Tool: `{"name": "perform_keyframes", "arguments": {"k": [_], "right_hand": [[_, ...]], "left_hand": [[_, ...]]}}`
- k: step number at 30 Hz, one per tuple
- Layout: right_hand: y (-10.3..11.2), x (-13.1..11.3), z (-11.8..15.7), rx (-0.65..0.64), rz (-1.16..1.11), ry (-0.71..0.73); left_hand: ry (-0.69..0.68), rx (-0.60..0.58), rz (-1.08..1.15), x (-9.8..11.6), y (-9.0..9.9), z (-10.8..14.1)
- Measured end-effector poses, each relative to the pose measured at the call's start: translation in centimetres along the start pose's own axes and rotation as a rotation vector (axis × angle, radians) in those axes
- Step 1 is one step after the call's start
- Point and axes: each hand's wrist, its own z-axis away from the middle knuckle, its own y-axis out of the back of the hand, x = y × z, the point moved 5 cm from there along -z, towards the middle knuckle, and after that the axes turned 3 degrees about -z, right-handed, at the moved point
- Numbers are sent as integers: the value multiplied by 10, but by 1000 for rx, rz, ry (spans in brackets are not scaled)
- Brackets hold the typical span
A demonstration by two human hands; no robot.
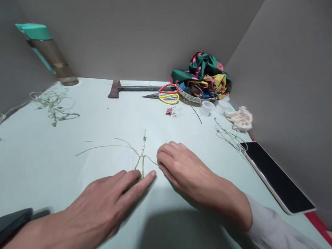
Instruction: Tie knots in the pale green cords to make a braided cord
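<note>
A small knotted cord piece (142, 149), pale green and white, lies on the table with loose strands running from its lower end. My left hand (117, 196) rests on the table below it, its index finger stretched out and the others bent. Two green strands (143, 166) run down between those fingers, which hold them against the table. To the right, my right hand (184, 170) is closed, fingers bent together at the end of a thin strand (150, 160) that comes off the knots. The fingertips of that hand are partly hidden. Other strands (106, 146) curve away leftward.
Behind lie a hammer (140, 89), scissors (169, 94) and a pink binder clip (170, 111). A bottle (51, 55) and tangled cords (54, 103) are at left. Rightward are bunched colourful cloth (204, 72), plastic cups (206, 108), crumpled tissue (241, 118) and a phone (277, 175).
</note>
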Motion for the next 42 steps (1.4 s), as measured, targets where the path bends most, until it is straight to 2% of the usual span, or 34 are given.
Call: {"name": "perform_keyframes", "arguments": {"k": [4, 10, 14, 21, 26, 31, 36, 39, 42], "right_hand": [[1, 8, -12, 38, -112, 8], [16, 25, -35, 134, -332, -80], [15, 30, -40, 105, -426, -111], [17, 35, -39, 35, -498, -113], [18, 35, -40, 17, -464, -95], [13, 32, -41, 7, -388, -54], [6, 33, -45, 74, -297, -110], [1, 33, -44, 79, -264, -136], [-2, 33, -41, 74, -258, -142]], "left_hand": [[-27, -55, -25, 5, -7, -3], [-81, -132, -15, 7, 5, -4], [-38, -105, 19, 5, 7, -18], [-47, -195, -33, 8, -13, -34], [-115, -230, -62, 10, -6, -25], [-104, -243, -89, 20, 0, -9], [-80, -360, -51, 30, -7, 10], [-17, -296, -21, 32, -7, 16], [45, -152, 59, 25, 5, 12]]}}
